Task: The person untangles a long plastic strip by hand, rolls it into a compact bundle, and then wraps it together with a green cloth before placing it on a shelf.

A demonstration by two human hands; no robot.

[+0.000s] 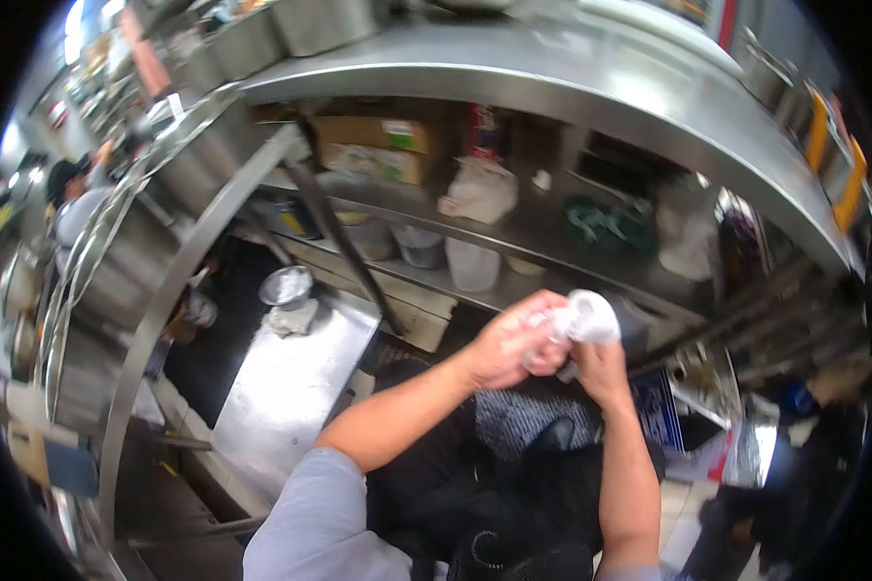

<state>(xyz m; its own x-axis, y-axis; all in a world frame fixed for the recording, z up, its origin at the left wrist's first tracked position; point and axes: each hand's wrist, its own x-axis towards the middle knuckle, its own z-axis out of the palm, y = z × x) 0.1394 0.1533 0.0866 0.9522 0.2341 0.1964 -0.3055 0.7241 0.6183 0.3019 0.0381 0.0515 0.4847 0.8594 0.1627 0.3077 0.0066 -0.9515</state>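
Observation:
In front of my body, both hands are raised close together. My right hand (601, 368) is closed around a white rounded thing (597, 318) from below; its top seems to have a ring or hollow, and its exact kind is not clear. My left hand (509, 344) has its fingers curled against the left side of the same thing. White material shows on and between the left fingers, blurred by motion. Below the hands, a grey textured patch (533, 421) lies over my dark clothing.
A metal table (291, 387) at left bears a metal bowl (287, 287) and a crumpled cloth (291, 318). Ahead, a steel counter (513, 73) stands over shelves with a white bag (480, 189) and tubs. Another person (77, 194) is at far left; a dark-clothed figure (804, 484) is at lower right.

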